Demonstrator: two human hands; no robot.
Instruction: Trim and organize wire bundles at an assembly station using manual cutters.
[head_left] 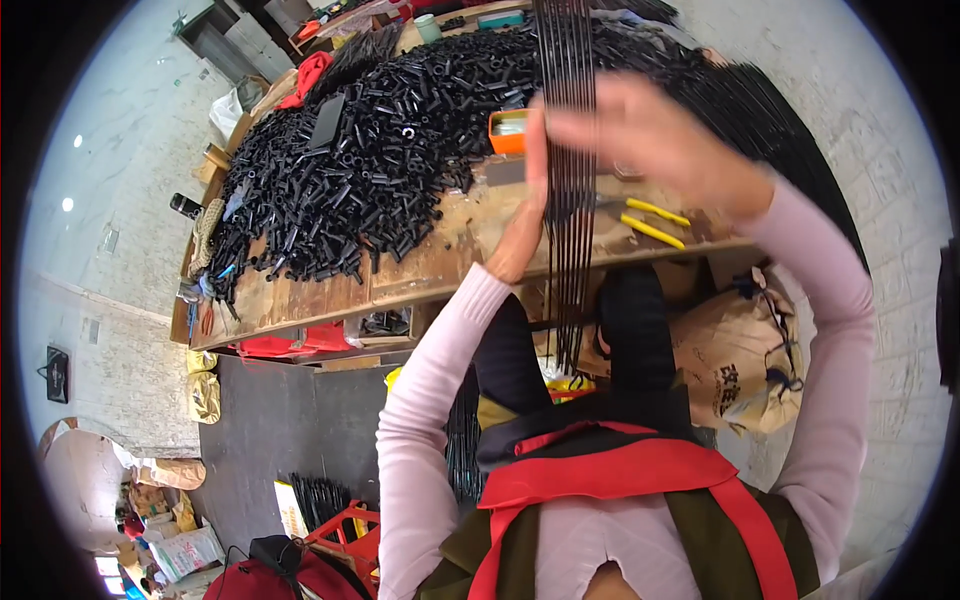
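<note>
A bundle of long, thin black rods [568,235] stands nearly upright before me, running from the top of the view down between my knees. At the bundle's left edge, my left hand [524,215] is closed around it, with its fingers partly hidden by the rods. My right hand [650,130] is raised at the right side, and its fingers reach across the rods at the same height. Motion blurs that hand, so its grip cannot be made out. Beneath it on the wooden table [350,298] lie pliers with yellow handles [655,228].
A large heap of short black tubes [370,150] covers the table's left and middle. An orange box [507,133] sits beside the bundle. More black rods [790,125] lie at the right. Below the table is a brown sack [715,350]; a red chair frame [350,535] stands lower left.
</note>
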